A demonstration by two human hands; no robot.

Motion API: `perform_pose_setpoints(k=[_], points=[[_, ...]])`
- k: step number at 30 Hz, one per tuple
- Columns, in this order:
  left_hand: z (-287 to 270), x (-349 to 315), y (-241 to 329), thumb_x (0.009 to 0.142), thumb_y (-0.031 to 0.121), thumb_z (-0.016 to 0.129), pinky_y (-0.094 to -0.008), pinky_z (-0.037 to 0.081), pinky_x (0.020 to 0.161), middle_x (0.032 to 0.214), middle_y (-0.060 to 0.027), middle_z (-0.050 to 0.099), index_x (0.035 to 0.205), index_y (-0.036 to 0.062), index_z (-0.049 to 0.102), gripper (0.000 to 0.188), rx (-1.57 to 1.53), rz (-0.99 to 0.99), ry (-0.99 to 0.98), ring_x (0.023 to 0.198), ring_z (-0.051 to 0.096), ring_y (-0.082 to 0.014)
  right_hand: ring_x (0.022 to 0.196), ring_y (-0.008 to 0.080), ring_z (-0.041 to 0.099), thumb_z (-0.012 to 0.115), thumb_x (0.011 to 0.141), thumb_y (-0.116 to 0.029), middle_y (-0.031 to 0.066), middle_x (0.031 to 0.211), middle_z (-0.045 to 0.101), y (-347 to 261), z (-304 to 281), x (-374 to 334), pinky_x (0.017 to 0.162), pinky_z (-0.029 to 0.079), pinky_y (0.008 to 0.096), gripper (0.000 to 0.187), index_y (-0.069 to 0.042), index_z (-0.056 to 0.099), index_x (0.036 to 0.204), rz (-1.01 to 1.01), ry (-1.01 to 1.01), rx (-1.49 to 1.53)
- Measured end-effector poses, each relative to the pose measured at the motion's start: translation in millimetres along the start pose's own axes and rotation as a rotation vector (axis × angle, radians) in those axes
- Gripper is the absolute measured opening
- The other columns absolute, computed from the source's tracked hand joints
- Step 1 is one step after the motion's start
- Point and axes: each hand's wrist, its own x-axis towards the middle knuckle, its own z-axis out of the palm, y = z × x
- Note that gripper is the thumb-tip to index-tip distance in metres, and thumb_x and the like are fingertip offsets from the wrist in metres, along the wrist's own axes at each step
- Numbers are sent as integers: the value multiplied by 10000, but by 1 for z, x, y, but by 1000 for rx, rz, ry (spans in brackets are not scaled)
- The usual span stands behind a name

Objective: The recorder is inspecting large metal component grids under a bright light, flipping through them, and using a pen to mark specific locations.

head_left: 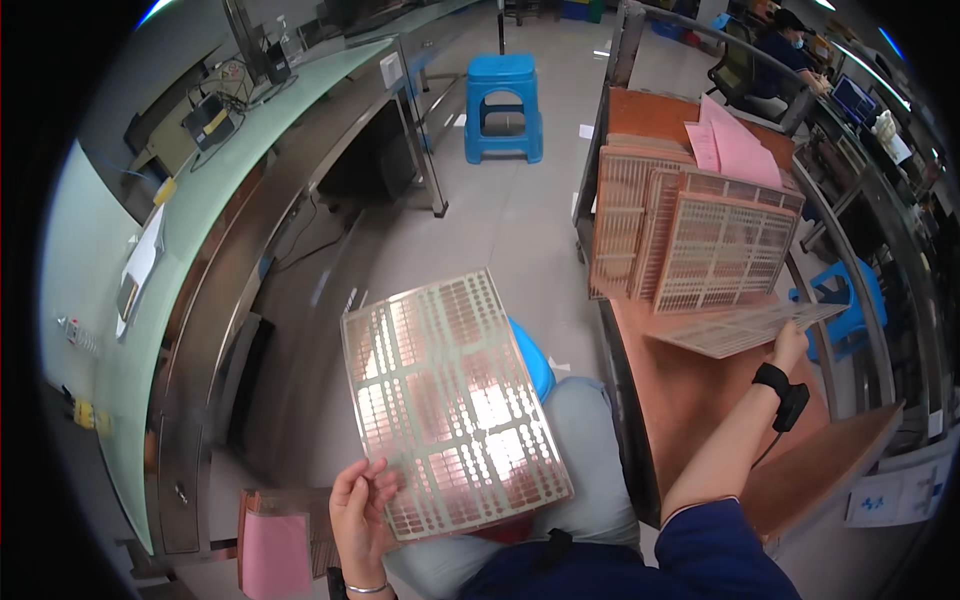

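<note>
A copper-coloured circuit board panel [455, 405], with pale strips between rows of small pads, lies tilted over my lap. My left hand [365, 500] is at its lower left edge, fingers bent around the edge and fingertips over the face; the thumb is hard to make out. Out to the right, my right hand [789, 348] grips the near right edge of another circuit board panel [735, 333], held nearly flat above the cart's brown board [680, 390]. Behind it, several similar panels [725, 245] stand upright, leaning against a brown backing.
Pink paper sheets [735, 145] lie over the upright panels. The cart's metal frame [622, 50] rises beside them. A green-topped workbench [230, 150] runs along the left. A blue stool [503, 110] stands ahead. At lower left is a pink sheet [275, 555] against more panels. Another person [780, 60] sits far right.
</note>
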Motion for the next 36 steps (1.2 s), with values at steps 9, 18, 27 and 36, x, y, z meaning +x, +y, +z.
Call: perform_pose_setpoints(k=[9, 18, 27, 36], points=[[7, 9, -9, 963, 76, 442, -321, 560, 787, 1075, -185, 627, 1131, -21, 540, 218, 18, -61, 81, 905, 646, -235, 1009, 188, 554, 539, 909, -476, 67, 1117, 559, 6, 88, -3, 664, 537, 364, 569, -89, 459, 1318, 82, -334, 255], [13, -5, 1, 965, 110, 452, -311, 552, 789, 1094, -159, 621, 1153, 6, 532, 230, 210, -86, 152, 907, 642, -216, 1374, 462, 147, 702, 817, -295, 369, 1445, 163, 57, 229, -99, 1112, 226, 431, 960, -45, 49, 1475, -293, -402, -599], [-38, -1, -16, 964, 95, 476, -248, 502, 778, 1062, -115, 626, 1130, -9, 571, 218, 391, -11, 341, 863, 617, -151, 1328, 442, 282, 685, 838, -298, 328, 1447, 220, 81, 213, -64, 1058, 326, 437, 866, -105, 133, 1478, -375, -309, -568], [-65, 23, -42, 906, 93, 546, -244, 484, 651, 798, -59, 633, 1037, -51, 608, 205, 791, -96, 259, 704, 583, -104, 1214, 317, 501, 544, 885, -43, 238, 1285, 518, -49, 122, -277, 970, 411, 363, 488, -27, 412, 1355, -341, -1016, 87]])
